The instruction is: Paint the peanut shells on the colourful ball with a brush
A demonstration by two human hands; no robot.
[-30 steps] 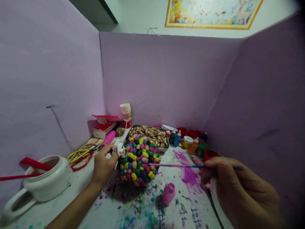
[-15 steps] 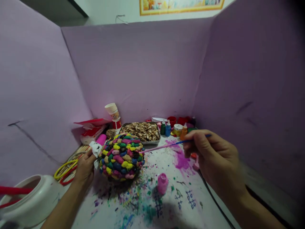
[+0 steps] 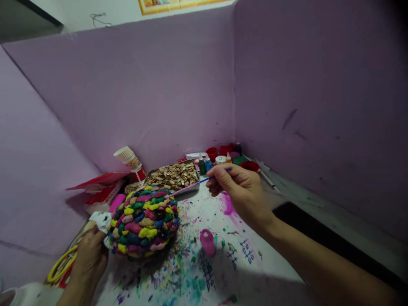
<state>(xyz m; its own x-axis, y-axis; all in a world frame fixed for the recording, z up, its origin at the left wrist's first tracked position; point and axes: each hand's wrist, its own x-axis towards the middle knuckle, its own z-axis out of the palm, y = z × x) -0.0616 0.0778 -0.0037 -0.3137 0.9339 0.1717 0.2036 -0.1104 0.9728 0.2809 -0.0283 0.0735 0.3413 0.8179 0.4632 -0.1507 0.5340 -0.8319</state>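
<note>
A round ball (image 3: 143, 225) covered in nutshell-like pieces painted pink, yellow, green, blue and black rests on the paint-stained table (image 3: 188, 225). At its left side, my left hand (image 3: 91, 255) is closed on a white tissue (image 3: 102, 220) pressed to the ball. My right hand (image 3: 237, 185) pinches a thin paintbrush (image 3: 193, 185) with a blue upper end and a pink-coated lower part. The brush tip meets the ball's upper right side. An uncapped pink paint bottle (image 3: 207, 243) stands to the right of the ball.
Behind the ball lies a metal tray of shells (image 3: 172, 175). Stacked paper cups (image 3: 127, 159) lean at back left, near a red-and-white package (image 3: 103, 193). Paint bottles (image 3: 202, 164) line the back right. Yellow loops (image 3: 62, 265) lie left; purple walls (image 3: 159, 93) enclose the table.
My view has swung to the right, so things sit further left. The brush tip has moved from the ball's right side to higher up on it. Both hands keep their hold.
</note>
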